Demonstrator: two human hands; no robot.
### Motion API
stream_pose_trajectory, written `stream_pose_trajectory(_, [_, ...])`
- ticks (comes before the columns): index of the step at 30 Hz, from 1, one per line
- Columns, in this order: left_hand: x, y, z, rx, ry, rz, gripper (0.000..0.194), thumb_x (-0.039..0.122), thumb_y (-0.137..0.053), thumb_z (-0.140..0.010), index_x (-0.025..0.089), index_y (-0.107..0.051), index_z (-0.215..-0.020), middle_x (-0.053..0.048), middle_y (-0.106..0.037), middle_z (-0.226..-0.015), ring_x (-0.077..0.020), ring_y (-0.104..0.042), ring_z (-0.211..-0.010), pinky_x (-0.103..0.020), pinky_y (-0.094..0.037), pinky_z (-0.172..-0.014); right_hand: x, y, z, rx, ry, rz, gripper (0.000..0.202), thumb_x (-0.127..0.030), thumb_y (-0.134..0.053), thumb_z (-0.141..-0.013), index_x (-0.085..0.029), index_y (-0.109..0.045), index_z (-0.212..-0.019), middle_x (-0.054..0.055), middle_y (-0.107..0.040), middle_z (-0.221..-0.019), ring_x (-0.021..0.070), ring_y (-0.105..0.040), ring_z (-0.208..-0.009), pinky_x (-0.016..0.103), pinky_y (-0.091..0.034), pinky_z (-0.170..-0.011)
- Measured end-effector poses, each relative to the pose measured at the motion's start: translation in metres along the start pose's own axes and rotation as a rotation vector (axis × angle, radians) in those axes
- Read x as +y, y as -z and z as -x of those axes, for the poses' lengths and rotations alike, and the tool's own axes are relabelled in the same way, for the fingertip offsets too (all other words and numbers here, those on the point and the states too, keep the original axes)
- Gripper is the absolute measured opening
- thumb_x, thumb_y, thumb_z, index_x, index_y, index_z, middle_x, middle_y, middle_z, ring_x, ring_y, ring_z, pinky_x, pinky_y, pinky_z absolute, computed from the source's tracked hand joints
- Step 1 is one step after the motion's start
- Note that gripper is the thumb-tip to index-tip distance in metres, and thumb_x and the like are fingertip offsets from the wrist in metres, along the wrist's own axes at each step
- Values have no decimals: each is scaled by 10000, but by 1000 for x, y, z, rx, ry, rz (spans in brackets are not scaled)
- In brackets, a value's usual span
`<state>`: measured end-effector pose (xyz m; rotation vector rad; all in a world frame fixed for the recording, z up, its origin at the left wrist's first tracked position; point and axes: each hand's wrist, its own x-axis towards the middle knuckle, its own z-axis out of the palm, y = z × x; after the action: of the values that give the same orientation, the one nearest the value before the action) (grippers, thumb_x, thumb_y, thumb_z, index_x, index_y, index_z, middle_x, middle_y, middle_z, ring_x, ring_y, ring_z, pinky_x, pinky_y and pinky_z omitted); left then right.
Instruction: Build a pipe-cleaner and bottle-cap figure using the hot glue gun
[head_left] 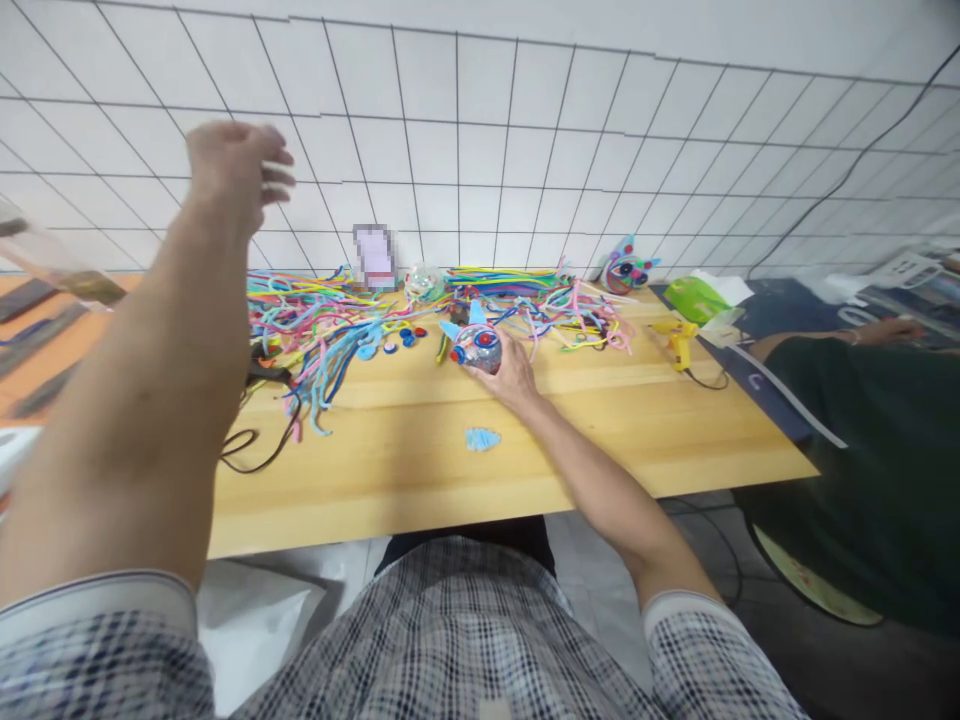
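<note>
My right hand (514,372) is closed around the side of a clear round animal-head craft (484,348). It has two light-blue fuzzy ears, red-and-blue ringed eyes and a red-and-blue nose, and it rests on or just above the table. In front of it lies a flat light-blue fuzzy piece (481,439) with a pointed end. My left hand (241,170) is raised high before the tiled wall, away from everything on the table. Its fingers are partly spread, slightly blurred, and nothing shows in them.
Colourful pipe cleaners (337,340) cover the back of the wooden table (600,440). Another animal head (628,268) and a yellow glue gun (679,342) are at right. A black cable (262,465) loops at left. A person in a dark green top (862,480) sits at right.
</note>
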<state>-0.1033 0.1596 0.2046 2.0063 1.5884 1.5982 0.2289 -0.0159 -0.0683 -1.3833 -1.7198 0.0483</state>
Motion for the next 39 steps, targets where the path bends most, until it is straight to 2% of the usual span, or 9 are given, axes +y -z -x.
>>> stream_pose_trajectory(3, [-32,3,18,-205,142,-245,650,531,-679,-1025,-98,-583,-1154,-98,-775,-1202,-205,-678,-1356,-546,-510,-1160,-1,-2,0,20,5,-8,913,-524,-851,-863,-199,-418,-1598,216,-573,-1577,372,-528,-1494,603,-454,-1259])
stream_pose_trajectory(6, [-42,-26,65,-382,58,-360,724,471,-920,-848,-8,-609,-1292,-188,-638,-1488,-341,-558,-1488,-646,-396,-1253,-3,0,0,19,31,-18,896,-513,-855,-856,-191,-444,-1584,216,-579,-1565,365,-532,-1483,584,-465,-1252])
stream_pose_trajectory(10, [-32,-92,164,-489,-109,124,1037,609,-956,-693,163,-519,-1520,-166,-585,-1510,-351,-648,-1330,-562,-518,-1199,-4,7,-2,54,32,-34,731,-555,-770,-921,-227,-529,-1528,180,-621,-1527,352,-559,-1448,589,-457,-1249])
stream_pose_trajectory(13, [-25,-133,234,-645,-31,427,1290,619,-1003,-562,196,-398,-1620,-216,-459,-1634,-434,-537,-1465,-595,-462,-1242,-1,15,-4,85,28,-40,562,-551,-665,-994,-238,-601,-1456,159,-684,-1444,332,-612,-1378,573,-477,-1222])
stream_pose_trajectory(16, [-26,-154,273,-597,143,594,1437,618,-1020,-505,212,-285,-1672,-242,-329,-1708,-472,-454,-1533,-622,-408,-1274,2,19,-5,118,34,-49,483,-554,-626,-1010,-242,-649,-1380,145,-728,-1377,318,-645,-1326,549,-497,-1195])
stream_pose_trajectory(20, [-35,-159,289,-494,216,654,1311,579,-989,-630,267,-260,-1674,-211,-306,-1715,-423,-498,-1521,-582,-444,-1261,3,21,-6,144,1,-101,377,-550,-628,-995,-248,-711,-1206,118,-773,-1253,299,-682,-1229,507,-545,-1118])
stream_pose_trajectory(27, [-35,-150,287,-344,-21,277,877,450,-931,-786,220,-479,-1502,-220,-414,-1661,-376,-397,-1594,-573,-395,-1294,-4,31,-7,242,-159,-185,265,-461,-600,-966,-265,-596,-787,-5,-658,-753,202,-634,-734,377,-581,-783])
stream_pose_trajectory(32, [-30,-136,283,-260,-152,184,635,420,-848,-889,232,-530,-1405,-174,-575,-1507,-328,-556,-1442,-517,-476,-1214,-3,46,-23,257,-172,-210,204,-456,-624,-945,-257,-664,-969,33,-745,-950,210,-675,-855,363,-590,-802])
stream_pose_trajectory(39, [-25,-135,293,-324,-10,10,435,398,-826,-895,200,-601,-1211,-142,-703,-1221,-346,-664,-1173,-523,-508,-1051,12,51,-77,-64,-125,-145,454,-417,-715,-876,-249,-726,-1297,98,-772,-1292,290,-711,-1155,450,-616,-934])
